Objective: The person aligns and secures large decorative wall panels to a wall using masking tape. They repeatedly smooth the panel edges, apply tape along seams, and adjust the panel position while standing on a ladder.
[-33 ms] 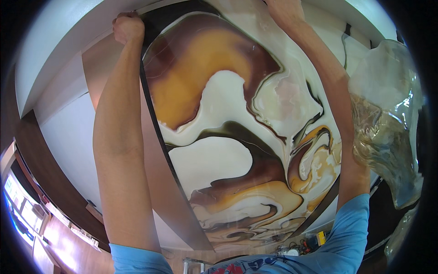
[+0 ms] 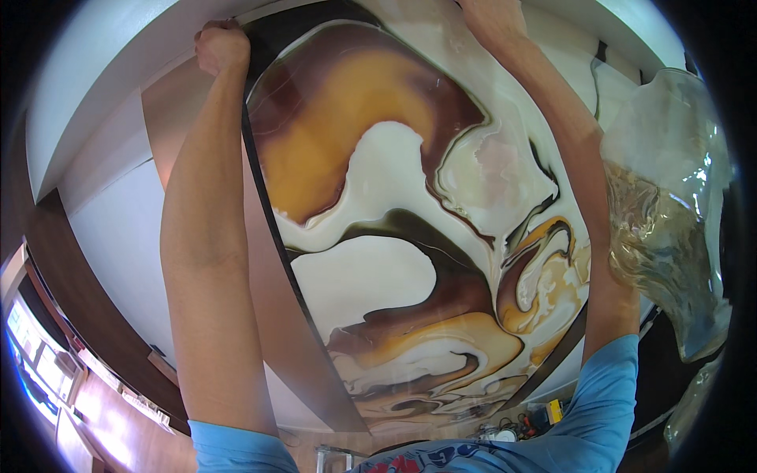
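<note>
A large glossy panel (image 2: 378, 189), swirled in white, amber, brown and black, fills the middle of the view. Its dark left edge runs down beside my left forearm. At the upper left corner of the panel, my left hand (image 2: 222, 49) is closed, its fingers curled in; what they hold, if anything, is hidden. My right hand (image 2: 497, 20) reaches up over the pale upper right part of the panel. Its fingers run out of the picture at the top, so their state does not show.
Crumpled clear plastic film (image 2: 670, 213) hangs right of my right arm. A brownish strip (image 2: 292, 339) borders the panel's left side. Below are a metal ladder top (image 2: 335, 457) and tools with a yellow item (image 2: 555, 411). A bright window (image 2: 35, 355) shows far left.
The plastic film on the right has shifted very slightly. My hands and the panel stay as they were.
</note>
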A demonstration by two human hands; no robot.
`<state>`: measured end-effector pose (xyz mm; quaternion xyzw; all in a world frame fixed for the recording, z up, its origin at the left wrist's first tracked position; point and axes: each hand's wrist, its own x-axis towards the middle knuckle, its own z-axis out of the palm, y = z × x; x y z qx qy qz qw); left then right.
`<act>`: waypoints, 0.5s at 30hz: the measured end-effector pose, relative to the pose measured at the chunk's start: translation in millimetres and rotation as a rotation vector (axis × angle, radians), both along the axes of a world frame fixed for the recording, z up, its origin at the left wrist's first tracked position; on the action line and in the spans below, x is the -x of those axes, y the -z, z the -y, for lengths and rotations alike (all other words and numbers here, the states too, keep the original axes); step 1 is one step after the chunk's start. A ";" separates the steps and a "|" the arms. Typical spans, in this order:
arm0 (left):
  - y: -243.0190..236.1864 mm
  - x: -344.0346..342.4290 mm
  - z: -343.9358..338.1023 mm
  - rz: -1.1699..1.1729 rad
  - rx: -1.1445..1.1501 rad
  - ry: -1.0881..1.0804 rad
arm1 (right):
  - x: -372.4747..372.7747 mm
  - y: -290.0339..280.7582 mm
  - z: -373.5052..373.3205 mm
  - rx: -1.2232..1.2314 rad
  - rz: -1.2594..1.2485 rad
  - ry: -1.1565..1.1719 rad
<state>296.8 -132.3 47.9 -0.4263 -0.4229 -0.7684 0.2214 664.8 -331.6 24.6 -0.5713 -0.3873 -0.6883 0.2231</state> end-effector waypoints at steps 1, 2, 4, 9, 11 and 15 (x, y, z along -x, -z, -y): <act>-0.4 0.2 -0.7 0.000 0.002 0.007 | 0.3 0.2 -0.3 -0.010 0.004 -0.009; -1.0 0.4 -1.3 -0.001 0.003 0.014 | 0.7 -0.1 -0.4 -0.001 -0.006 -0.005; -2.1 0.7 -2.3 -0.008 -0.001 0.005 | 1.4 -0.7 0.7 0.017 -0.028 0.004; -8.1 0.3 -2.9 -0.002 -0.022 0.008 | 3.6 -5.3 5.0 0.010 -0.022 0.044; -8.5 0.0 -4.1 0.004 -0.030 -0.004 | 3.5 -5.1 4.8 0.004 -0.015 0.042; -8.2 1.3 -8.5 -0.020 -0.062 -0.035 | 1.1 -5.2 2.0 0.013 -0.017 0.058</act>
